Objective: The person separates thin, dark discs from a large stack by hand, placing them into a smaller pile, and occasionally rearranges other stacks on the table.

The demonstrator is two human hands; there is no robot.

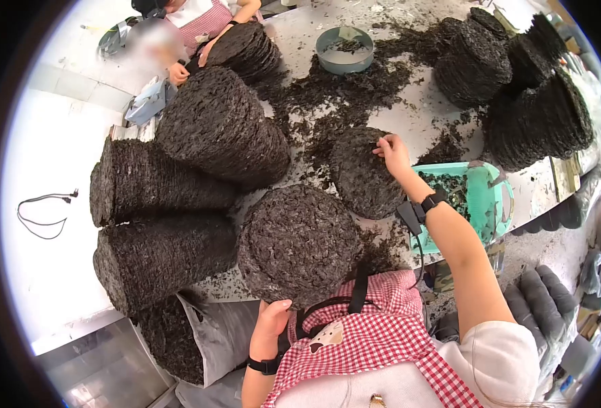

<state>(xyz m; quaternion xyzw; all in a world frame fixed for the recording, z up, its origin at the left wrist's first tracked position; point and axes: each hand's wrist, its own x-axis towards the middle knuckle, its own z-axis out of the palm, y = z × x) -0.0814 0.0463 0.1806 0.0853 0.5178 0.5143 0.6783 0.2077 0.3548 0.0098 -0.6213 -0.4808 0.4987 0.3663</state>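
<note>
A round, dark cake of what looks like dried seaweed [297,248] is in front of me near the table's front edge, its face towards me. My left hand [273,318] grips its lower rim, thumb on top and the other fingers hidden beneath. Just beyond to the right lies a second round seaweed cake [365,180]. Over its upper right part is my right hand [394,153], thumb and fingertips pinched together at its surface. Whatever they pinch is too small to make out.
Tall stacks of seaweed cakes [212,122] stand on the left, more stacks [538,122] at the right. A green plastic basket [480,197] holds scraps by my right forearm. Loose flakes surround a round grey-green sieve [344,64]. Another person [208,24] works across the table.
</note>
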